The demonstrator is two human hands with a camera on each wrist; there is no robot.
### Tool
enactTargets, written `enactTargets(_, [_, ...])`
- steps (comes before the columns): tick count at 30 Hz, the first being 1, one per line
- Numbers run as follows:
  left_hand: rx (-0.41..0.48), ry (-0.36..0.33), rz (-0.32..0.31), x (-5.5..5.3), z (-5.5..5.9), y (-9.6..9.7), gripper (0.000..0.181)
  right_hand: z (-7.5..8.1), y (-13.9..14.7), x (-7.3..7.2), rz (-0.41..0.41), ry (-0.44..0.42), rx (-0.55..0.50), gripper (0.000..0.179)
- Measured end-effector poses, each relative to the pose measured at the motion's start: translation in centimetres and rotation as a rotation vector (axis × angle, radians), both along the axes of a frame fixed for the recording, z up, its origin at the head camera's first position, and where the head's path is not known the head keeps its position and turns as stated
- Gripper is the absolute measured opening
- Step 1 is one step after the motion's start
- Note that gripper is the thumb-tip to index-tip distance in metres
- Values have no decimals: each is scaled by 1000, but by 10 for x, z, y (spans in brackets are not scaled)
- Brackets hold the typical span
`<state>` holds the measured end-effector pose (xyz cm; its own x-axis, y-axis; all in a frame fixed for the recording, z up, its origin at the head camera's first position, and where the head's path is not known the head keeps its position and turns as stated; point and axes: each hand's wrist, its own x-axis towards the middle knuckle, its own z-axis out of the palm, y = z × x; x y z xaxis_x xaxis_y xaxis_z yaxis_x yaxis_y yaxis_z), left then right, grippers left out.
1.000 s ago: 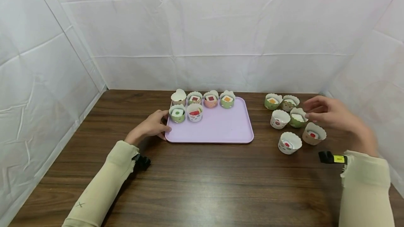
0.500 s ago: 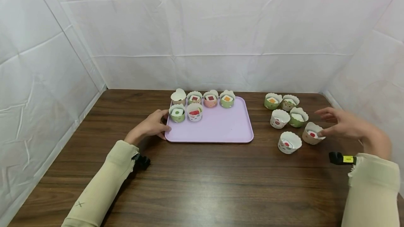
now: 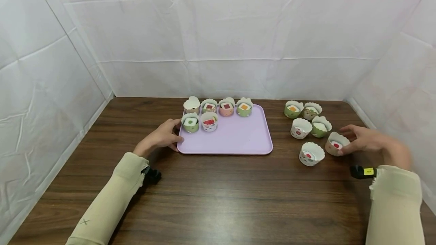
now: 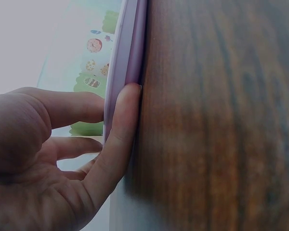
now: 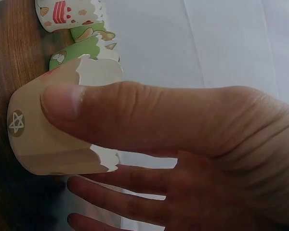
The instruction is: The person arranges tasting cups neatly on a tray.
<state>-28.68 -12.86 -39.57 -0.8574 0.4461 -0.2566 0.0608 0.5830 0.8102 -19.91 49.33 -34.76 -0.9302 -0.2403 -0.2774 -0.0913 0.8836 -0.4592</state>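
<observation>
At the left edge of a lilac tray (image 3: 238,141), my left hand (image 3: 165,133) grips the rim, which the left wrist view shows against its fingers. My right hand (image 3: 366,139) holds a brown paper baking cup (image 5: 53,130) that stands on the table, its thumb along the outer wall and other fingers around the far side. A white piece with a red mark lies in that cup. Beside it stands a white paper baking cup (image 3: 311,155) with a similar piece inside. The right wrist view hides part of the brown cup behind the thumb.
On the tray, several baking cups form a back row, including a pink cup (image 3: 226,108); a green cup (image 3: 190,124) and a strawberry-filled white cup (image 3: 209,123) stand before it. More cups, one a green cup (image 3: 319,131), cluster at right. White sheets (image 3: 231,41) enclose the brown table (image 3: 218,192).
My right hand has moved from beside the green cup down toward the front, first out to the right, then in onto the brown cup. My left hand has stayed at the tray.
</observation>
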Motion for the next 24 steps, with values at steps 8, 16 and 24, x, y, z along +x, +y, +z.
enactTargets(8, [-9,-2,-1,1,1,-1,80,-3,-1,-2,-19,-36,9,72])
enactTargets(16, [-3,2,4,0,-2,-1,79,-12,3,-3,-12,23,-44,48])
enactTargets(24, [4,11,-9,1,0,-1,79,-15,10,-1,-10,78,-106,40])
